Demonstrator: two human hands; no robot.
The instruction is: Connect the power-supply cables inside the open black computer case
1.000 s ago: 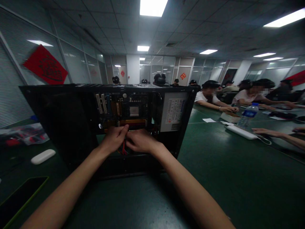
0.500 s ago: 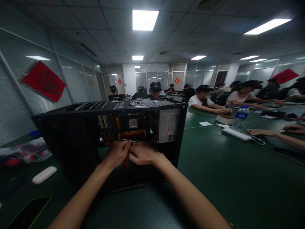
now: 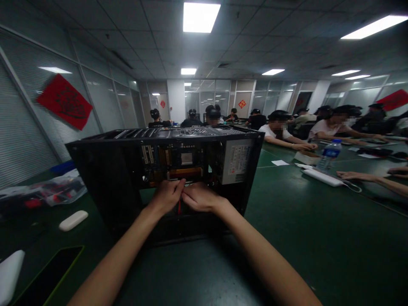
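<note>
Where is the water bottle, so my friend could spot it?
Find the open black computer case on the long green table, then look right, toward the seated people. The water bottle stands upright just beyond a long white power strip; it alone is clear, with a blue cap and label.

A clear plastic water bottle (image 3: 330,154) stands beside a long white power strip (image 3: 321,177) on the dark green table (image 3: 318,238); a white oval case (image 3: 73,220) and a black phone (image 3: 47,278) lie left.

Green table (image 3: 318,238) under open computer case (image 3: 108,170), white bar (image 3: 73,220), dark phone (image 3: 47,276), water bottle (image 3: 328,155)
</note>
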